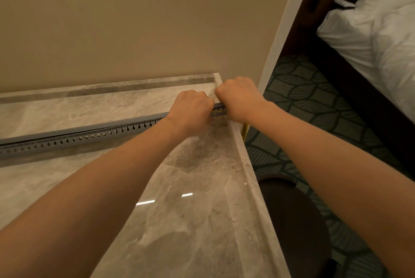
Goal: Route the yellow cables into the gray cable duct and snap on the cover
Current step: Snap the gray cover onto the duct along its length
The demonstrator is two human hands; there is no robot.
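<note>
Gray cable duct (pixel 89 135) lies along our marble counter (pixel 190 221), running from the left edge toward the counter's far right corner, a little out from the beige wall (pixel 134 19). Its near side wall is pierced by a row of keyhole-shaped slots, and the cover (pixel 78 130) sits as a smooth gray strip along its top on the left stretch. At the right end, between our two hands, yellow cables (pixel 217 111) show through the slots, and a yellow strand (pixel 245 130) drops past the counter's right edge.

Our left hand (pixel 190 110) is curled knuckles-up on the duct near its right end, its grip closed over the top. Our right hand (pixel 241 100) is fisted on the very end of the duct at the counter's edge, just beside the left. The fingers of both are tucked under, so we cannot tell exactly what each grip pinches. The hands and forearms hide the last part of the duct.

The counter is glossy, veined gray-beige stone with a raised rim and a low backsplash. Right of it lie patterned green carpet (pixel 314 102), a dark round stool (pixel 294 221) below the edge, and a bed (pixel 381 41) with rumpled white linen.
</note>
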